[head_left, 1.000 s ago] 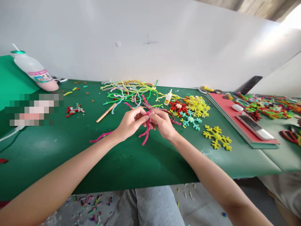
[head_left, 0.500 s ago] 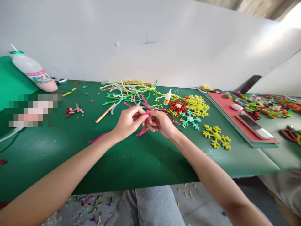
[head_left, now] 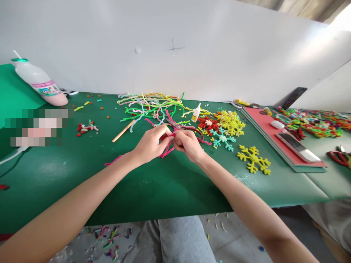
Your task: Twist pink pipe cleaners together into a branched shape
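My left hand (head_left: 150, 143) and my right hand (head_left: 187, 144) meet above the green table (head_left: 153, 182), both pinched on a pink pipe cleaner (head_left: 168, 147) bent between them. A loose pink tail (head_left: 112, 160) of pipe cleaner lies on the table beside my left wrist. Red-handled scissors (head_left: 189, 128) lie just behind my right hand. Beyond the hands sits a tangle of coloured pipe cleaners (head_left: 149, 104).
Finished snowflakes lie to the right: a yellow one (head_left: 253, 159), a teal one (head_left: 222, 138), red and yellow heaps behind. A small glue bottle (head_left: 195, 112), a wooden stick (head_left: 123, 131), a white bottle (head_left: 38, 81), a phone (head_left: 297, 147) on a red mat, and more pipe cleaners (head_left: 312, 122) surround them.
The hanging pink end has been drawn up and folded between my fingers. Both hands stayed in place, working the pipe cleaner closer together.
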Demonstrator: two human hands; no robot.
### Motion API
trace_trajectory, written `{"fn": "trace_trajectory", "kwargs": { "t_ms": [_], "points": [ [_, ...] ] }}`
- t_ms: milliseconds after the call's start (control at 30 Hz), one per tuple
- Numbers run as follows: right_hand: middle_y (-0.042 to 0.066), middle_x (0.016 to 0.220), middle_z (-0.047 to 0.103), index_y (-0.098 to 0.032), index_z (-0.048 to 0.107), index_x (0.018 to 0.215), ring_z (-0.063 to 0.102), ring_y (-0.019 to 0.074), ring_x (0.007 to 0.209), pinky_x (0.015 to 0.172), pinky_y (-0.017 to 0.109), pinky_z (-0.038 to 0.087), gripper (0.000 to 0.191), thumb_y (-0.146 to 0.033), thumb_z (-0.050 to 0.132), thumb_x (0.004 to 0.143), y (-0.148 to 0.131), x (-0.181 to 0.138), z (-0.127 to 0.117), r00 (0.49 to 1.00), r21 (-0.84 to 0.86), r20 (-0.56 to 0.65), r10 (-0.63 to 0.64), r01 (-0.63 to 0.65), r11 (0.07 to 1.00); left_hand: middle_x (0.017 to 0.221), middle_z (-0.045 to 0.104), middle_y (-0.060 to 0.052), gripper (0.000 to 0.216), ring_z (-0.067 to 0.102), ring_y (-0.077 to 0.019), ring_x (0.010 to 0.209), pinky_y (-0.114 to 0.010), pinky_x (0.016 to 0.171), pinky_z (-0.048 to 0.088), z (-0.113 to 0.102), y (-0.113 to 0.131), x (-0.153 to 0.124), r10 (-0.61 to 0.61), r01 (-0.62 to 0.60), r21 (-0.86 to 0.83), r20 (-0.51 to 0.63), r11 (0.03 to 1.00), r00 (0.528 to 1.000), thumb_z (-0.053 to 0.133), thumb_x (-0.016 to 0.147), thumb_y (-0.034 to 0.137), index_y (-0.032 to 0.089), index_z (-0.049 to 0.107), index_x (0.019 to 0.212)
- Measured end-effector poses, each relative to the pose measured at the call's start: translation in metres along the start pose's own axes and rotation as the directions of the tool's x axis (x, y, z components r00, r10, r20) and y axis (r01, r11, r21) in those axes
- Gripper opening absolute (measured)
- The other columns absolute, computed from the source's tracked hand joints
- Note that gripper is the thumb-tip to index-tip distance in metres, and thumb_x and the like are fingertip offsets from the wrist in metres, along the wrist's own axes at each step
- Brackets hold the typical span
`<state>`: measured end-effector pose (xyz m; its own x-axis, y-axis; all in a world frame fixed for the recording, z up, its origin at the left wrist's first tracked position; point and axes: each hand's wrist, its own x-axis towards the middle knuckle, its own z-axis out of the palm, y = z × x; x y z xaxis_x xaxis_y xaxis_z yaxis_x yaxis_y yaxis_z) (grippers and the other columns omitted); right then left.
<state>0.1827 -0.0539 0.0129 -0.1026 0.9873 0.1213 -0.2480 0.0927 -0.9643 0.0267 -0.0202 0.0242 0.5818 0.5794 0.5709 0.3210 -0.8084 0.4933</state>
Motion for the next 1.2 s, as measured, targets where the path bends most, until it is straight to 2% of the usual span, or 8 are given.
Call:
{"fn": "trace_trajectory", "kwargs": {
  "t_ms": [267,533,700,767,933,1067,1200],
  "points": [
    [-0.007,0.044,0.03,-0.02,0.033,0.052,0.03,0.0047,0.037,0.039,0.022,0.018,0.035,-0.026,0.051,0.081,-0.002,0.0,-0.003,1.0,-0.024,-0.003,0.031,-0.031,0.999,0.074,0.061,0.0,0.014,0.056,-0.014,0.069,-0.026,0.068,0.042,0.0,0.001,0.002,-0.071,0.071,-0.098,0.009,0.993,0.997,0.052,0.09,0.024,0.02,0.053,0.076],
    [-0.007,0.046,0.03,-0.02,0.032,0.052,0.029,0.0053,0.039,0.04,0.022,0.018,0.034,-0.023,0.051,0.08,0.001,0.001,-0.001,1.0,-0.022,-0.019,-0.013,0.013,1.0,0.07,0.059,0.001,0.016,0.052,-0.0124,0.063,-0.025,0.063,0.041,0.0,0.002,0.002,-0.105,0.108,-0.121,0.024,0.987,0.994,0.053,0.09,0.025,0.019,0.054,0.075],
    [-0.007,0.044,0.031,-0.02,0.032,0.052,0.029,0.006,0.041,0.042,0.023,0.021,0.031,-0.019,0.048,0.079,0.007,0.0,-0.001,0.992,-0.136,-0.068,-0.11,0.1,0.986,0.07,0.06,0.001,0.015,0.053,-0.0124,0.063,-0.025,0.063,0.041,0.001,0.003,0.002,-0.129,0.132,-0.16,0.029,0.978,0.991,0.055,0.088,0.024,0.019,0.055,0.074],
    [-0.006,0.045,0.032,-0.021,0.032,0.053,0.03,0.0068,0.041,0.043,0.024,0.022,0.034,-0.022,0.048,0.083,0.006,-0.001,-0.003,0.993,-0.168,-0.045,-0.106,0.098,0.981,0.068,0.06,0.001,0.016,0.055,-0.0129,0.062,-0.026,0.061,0.043,-0.001,0.004,0.003,-0.192,0.205,-0.262,0.075,0.943,0.979,0.056,0.088,0.027,0.019,0.056,0.075],
    [-0.003,0.055,0.041,-0.019,0.044,0.061,0.036,0.0089,0.05,0.048,0.024,0.029,0.034,-0.035,0.048,0.092,-0.003,-0.003,-0.011,0.987,-0.345,0.058,-0.151,0.162,0.925,0.055,0.056,0.003,0.02,0.054,-0.0122,0.051,-0.024,0.051,0.04,-0.007,0.006,0.008,-0.347,0.417,-0.503,0.231,0.757,0.909,0.063,0.084,0.034,0.018,0.056,0.074],
    [-0.002,0.058,0.043,-0.019,0.045,0.063,0.039,0.0091,0.051,0.05,0.025,0.031,0.037,-0.039,0.049,0.093,-0.005,-0.003,-0.014,0.979,-0.327,0.119,-0.163,0.194,0.925,0.055,0.059,0.001,0.024,0.055,-0.0115,0.051,-0.023,0.05,0.039,-0.009,0.004,0.01,-0.359,0.459,-0.596,0.287,0.659,0.888,0.061,0.087,0.034,0.017,0.055,0.072],
    [-0.003,0.056,0.043,-0.018,0.045,0.06,0.039,0.0084,0.049,0.049,0.025,0.03,0.039,-0.038,0.05,0.093,-0.004,-0.003,-0.017,0.976,-0.302,0.121,-0.182,0.211,0.93,0.06,0.061,0.0,0.025,0.058,-0.011,0.056,-0.022,0.054,0.042,-0.008,0.004,0.01,-0.349,0.446,-0.613,0.28,0.652,0.894,0.061,0.088,0.036,0.016,0.057,0.074]
  ]
}}
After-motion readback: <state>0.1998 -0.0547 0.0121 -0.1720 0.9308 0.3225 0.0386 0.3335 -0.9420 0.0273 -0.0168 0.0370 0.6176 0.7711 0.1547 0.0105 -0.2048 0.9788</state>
